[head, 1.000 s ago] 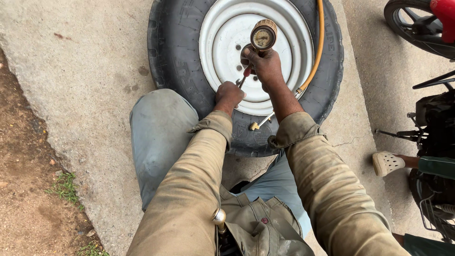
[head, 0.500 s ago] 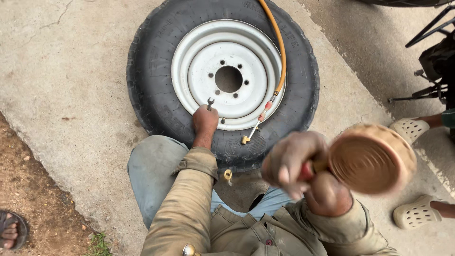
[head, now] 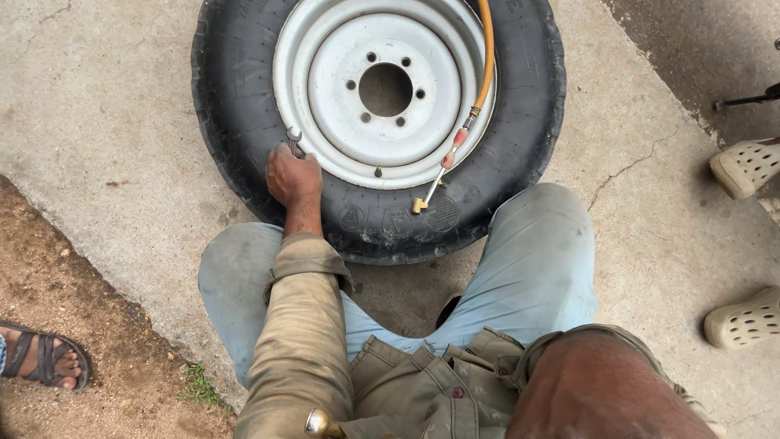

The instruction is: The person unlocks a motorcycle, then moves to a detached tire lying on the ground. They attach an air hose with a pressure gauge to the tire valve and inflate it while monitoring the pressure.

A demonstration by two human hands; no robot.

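A black tyre point(head: 244, 122) on a grey steel rim point(head: 325, 49) lies flat on the concrete in front of my knees. My left hand point(head: 292, 175) rests on the tyre's near left side, fingers closed around a short metal tool point(head: 294, 136) that stands at the rim's edge. An orange air hose point(head: 486, 57) runs down across the rim and ends in a thin metal stem with a brass tip point(head: 419, 205) lying on the tyre wall. Only my right forearm point(head: 601, 390) shows at the bottom right; the hand itself is out of frame.
A small valve stem point(head: 376, 171) pokes from the rim's near side. Other people's feet stand close: a dark sandal point(head: 41, 362) on the dirt at left, two cream clogs point(head: 743, 167) point(head: 743, 319) at right. A brass knob point(head: 318, 423) shows by my waist.
My right hand lifted a round brown-faced tool off the wheel toward the camera, then left the view. My left hand stayed at the rim's edge.
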